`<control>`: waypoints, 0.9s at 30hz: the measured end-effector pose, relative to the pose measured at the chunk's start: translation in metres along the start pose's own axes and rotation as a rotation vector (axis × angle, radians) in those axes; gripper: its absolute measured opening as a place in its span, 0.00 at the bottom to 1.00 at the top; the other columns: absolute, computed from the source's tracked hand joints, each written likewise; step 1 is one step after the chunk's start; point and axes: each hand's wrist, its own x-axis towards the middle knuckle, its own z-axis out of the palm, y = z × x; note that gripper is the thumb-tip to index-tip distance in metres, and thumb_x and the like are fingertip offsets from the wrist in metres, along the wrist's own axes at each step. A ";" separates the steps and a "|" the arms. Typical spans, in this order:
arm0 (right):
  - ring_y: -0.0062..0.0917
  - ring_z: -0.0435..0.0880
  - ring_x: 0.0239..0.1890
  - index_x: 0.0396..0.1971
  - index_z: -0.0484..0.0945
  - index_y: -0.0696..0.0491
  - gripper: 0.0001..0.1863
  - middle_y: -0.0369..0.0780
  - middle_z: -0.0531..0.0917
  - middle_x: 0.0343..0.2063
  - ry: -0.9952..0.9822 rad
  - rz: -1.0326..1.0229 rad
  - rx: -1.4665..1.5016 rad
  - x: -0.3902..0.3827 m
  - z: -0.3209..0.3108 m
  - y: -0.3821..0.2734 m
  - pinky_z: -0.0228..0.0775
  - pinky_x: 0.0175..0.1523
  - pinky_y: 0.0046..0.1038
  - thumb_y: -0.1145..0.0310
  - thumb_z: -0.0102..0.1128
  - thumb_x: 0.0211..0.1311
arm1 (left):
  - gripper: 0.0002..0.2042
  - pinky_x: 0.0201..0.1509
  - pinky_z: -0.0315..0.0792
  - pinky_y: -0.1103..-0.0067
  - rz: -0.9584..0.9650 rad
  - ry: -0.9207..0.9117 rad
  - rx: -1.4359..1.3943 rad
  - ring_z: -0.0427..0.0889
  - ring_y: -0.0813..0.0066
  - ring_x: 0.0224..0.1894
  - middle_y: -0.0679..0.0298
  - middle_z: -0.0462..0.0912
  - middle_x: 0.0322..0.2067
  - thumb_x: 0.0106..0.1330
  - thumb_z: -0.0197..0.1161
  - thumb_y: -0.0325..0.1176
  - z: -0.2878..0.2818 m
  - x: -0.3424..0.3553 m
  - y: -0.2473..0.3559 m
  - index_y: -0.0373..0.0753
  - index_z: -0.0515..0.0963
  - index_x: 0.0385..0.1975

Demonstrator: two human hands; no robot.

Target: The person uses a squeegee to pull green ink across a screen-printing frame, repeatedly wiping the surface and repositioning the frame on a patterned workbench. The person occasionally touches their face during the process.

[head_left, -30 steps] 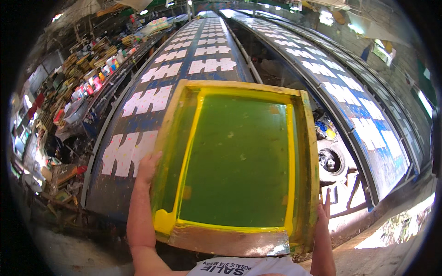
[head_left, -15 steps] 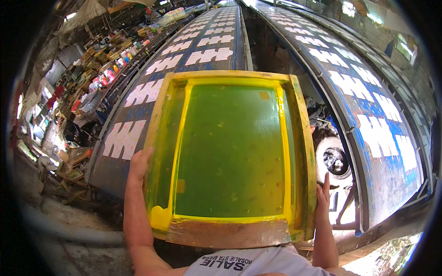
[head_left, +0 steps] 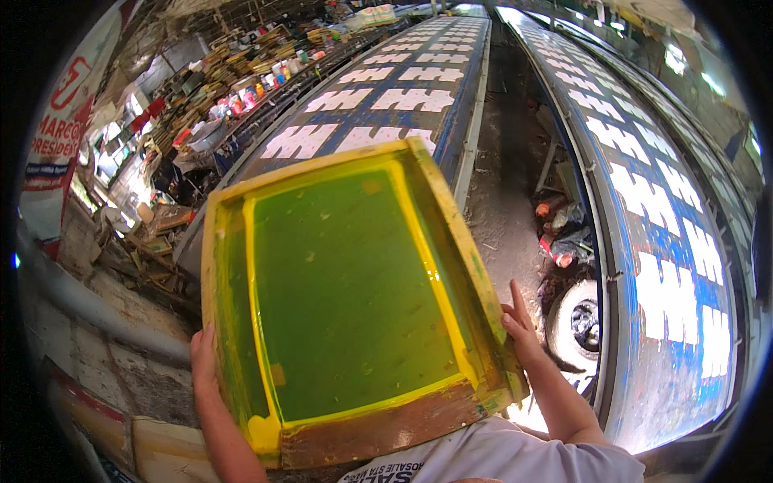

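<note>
I hold a wooden screen-printing frame (head_left: 460, 233) in front of my body, tilted with its far edge turned left. Its mesh (head_left: 346, 282) is green and see-through. Wet-looking yellow ink (head_left: 264, 432) lines the mesh's borders and pools at the near left corner. A brown strip (head_left: 382, 425) covers the near edge. My left hand (head_left: 204, 354) is closed on the left rail, its fingers partly hidden. On the right rail, my right hand (head_left: 523, 328) grips near the lower corner, with one finger pointing up off the wood.
Two long printing tables (head_left: 463, 121) (head_left: 644, 394) run into the distance, bearing rows of white cut pieces (head_left: 668, 298). Between them, a wheel (head_left: 576, 322) and litter lie on the floor. Bottles (head_left: 248, 98) and stacked wooden frames line the left side. A banner (head_left: 60, 129) hangs far left.
The frame has swung left and down and turned counterclockwise, both hands still on it. The view has shifted rightward, showing more of the aisle; a banner has appeared at left.
</note>
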 end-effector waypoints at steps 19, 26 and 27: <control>0.32 0.74 0.78 0.84 0.65 0.61 0.43 0.46 0.76 0.78 -0.628 0.098 -0.056 0.258 0.150 -0.017 0.60 0.83 0.37 0.50 0.68 0.81 | 0.27 0.68 0.76 0.64 -0.169 0.373 0.146 0.85 0.59 0.62 0.54 0.86 0.65 0.75 0.75 0.28 -0.110 -0.064 -0.133 0.30 0.79 0.72; 0.34 0.81 0.68 0.78 0.74 0.54 0.36 0.46 0.84 0.64 -0.636 0.173 -0.354 0.441 0.207 -0.013 0.71 0.74 0.38 0.52 0.70 0.78 | 0.27 0.65 0.78 0.65 -0.176 0.597 0.045 0.86 0.59 0.60 0.55 0.88 0.62 0.73 0.78 0.30 -0.005 -0.021 -0.116 0.30 0.81 0.70; 0.34 0.82 0.66 0.77 0.74 0.53 0.36 0.46 0.85 0.63 -0.615 0.175 -0.398 0.466 0.208 -0.010 0.73 0.71 0.38 0.52 0.71 0.78 | 0.27 0.65 0.77 0.63 -0.254 0.671 0.124 0.86 0.58 0.60 0.55 0.88 0.62 0.73 0.79 0.30 0.019 -0.014 -0.112 0.30 0.81 0.69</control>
